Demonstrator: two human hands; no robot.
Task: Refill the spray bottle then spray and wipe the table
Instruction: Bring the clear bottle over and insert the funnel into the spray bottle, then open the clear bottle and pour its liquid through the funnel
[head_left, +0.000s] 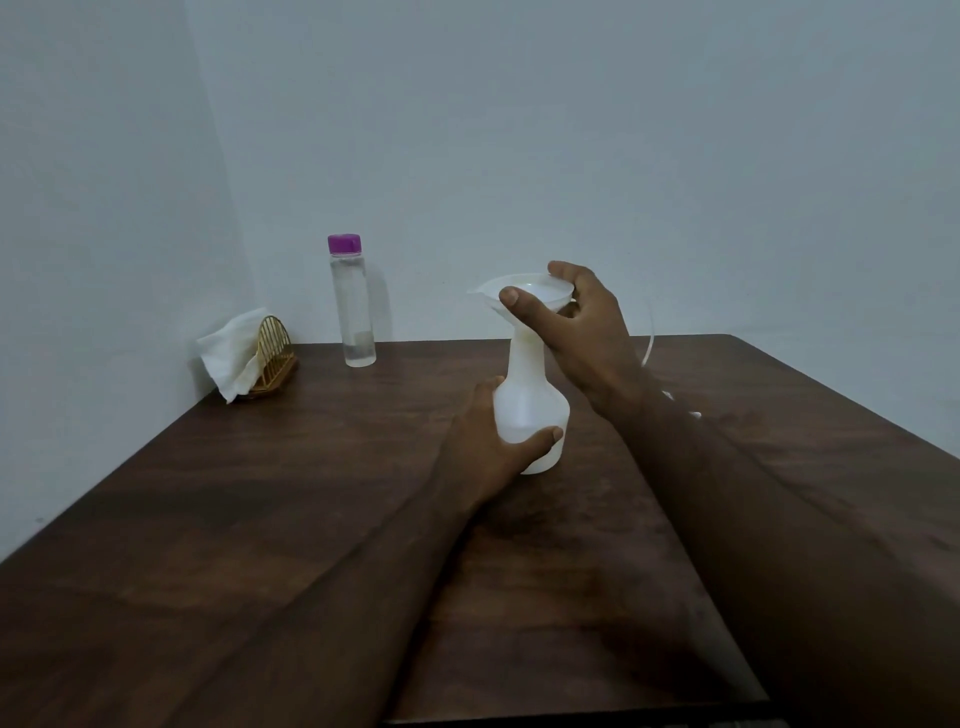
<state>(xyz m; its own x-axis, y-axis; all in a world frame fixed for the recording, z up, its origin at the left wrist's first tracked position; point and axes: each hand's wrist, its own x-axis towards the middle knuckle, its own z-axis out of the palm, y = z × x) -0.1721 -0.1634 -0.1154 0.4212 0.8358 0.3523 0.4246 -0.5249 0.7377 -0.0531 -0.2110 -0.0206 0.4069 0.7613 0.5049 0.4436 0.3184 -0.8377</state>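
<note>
Head-cam view over a dark wood table (260, 519), wall behind; white spray bottle (527, 400) stands upright at mid-table, w/ no spray head on it; L hand (483, 447) wraps its wide base, thumb across the front; R hand (576, 322) pinches the rim of a white funnel (519, 285) seated in the bottle neck, thumb on the near side, fingers on the far side; clear water bottle (356, 306) w/ purple cap (344, 244) still on stands far left of the hands, well apart; white tissue (228, 353) in a gold wire holder (275, 353) at far-left corner; thin clear tube (650, 332) shows behind the R arm, prob. the spray head's, mostly hidden.

Risks, as judgement: funnel sits loose, so letting go to uncap the water could tip it; pouring too fast could overflow the funnel onto the wood; the light, near-empty bottle could topple if the L grip slackens.
</note>
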